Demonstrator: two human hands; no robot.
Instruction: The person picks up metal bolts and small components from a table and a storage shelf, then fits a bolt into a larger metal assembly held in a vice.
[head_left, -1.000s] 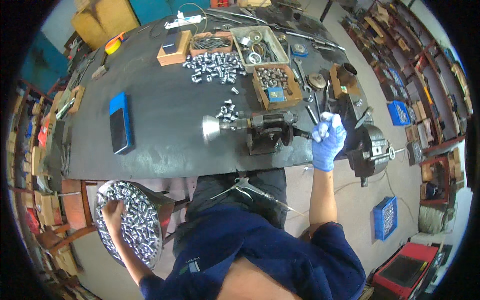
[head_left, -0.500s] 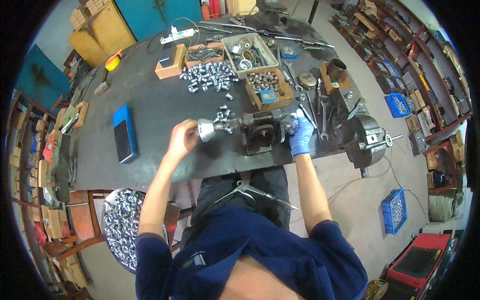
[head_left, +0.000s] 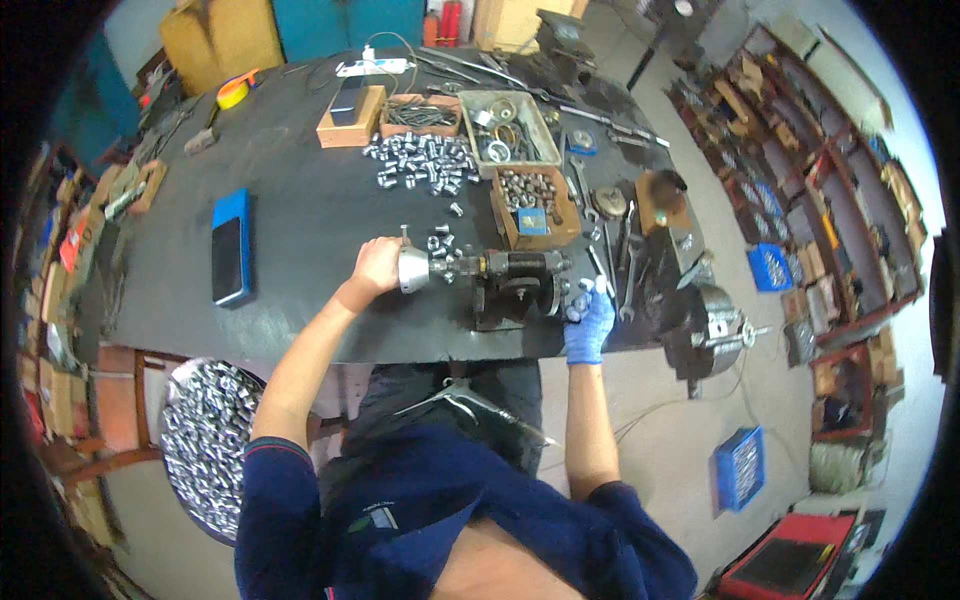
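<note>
My bare left hand (head_left: pixel 377 264) has its fingers curled at the rim of a silver cone-shaped handwheel (head_left: pixel 413 270) with a short handle pin. The wheel sits on the left end of a dark bench fixture (head_left: pixel 520 285) near the table's front edge. Beside the fixture's right end, my right hand (head_left: pixel 590 325), in a blue knitted glove, is closed around small shiny metal fittings (head_left: pixel 577 304); its fingers partly hide them. A few loose fittings (head_left: pixel 441 240) lie behind the fixture's shaft, with a larger pile (head_left: pixel 425 160) farther back.
A cardboard box of fittings (head_left: pixel 510 228), a grey tray (head_left: pixel 548 150) and wrenches (head_left: pixel 628 285) lie behind and right of the fixture. A dark chuck (head_left: pixel 705 335) stands at the right edge. A phone (head_left: pixel 228 262) rests left. A basin of fittings (head_left: pixel 168 400) stands lower left.
The view has shifted. My left hand has moved up along the handwheel, whose handle pin now shows on top. My gloved right hand has drawn a little nearer to me, with the fittings in it.
</note>
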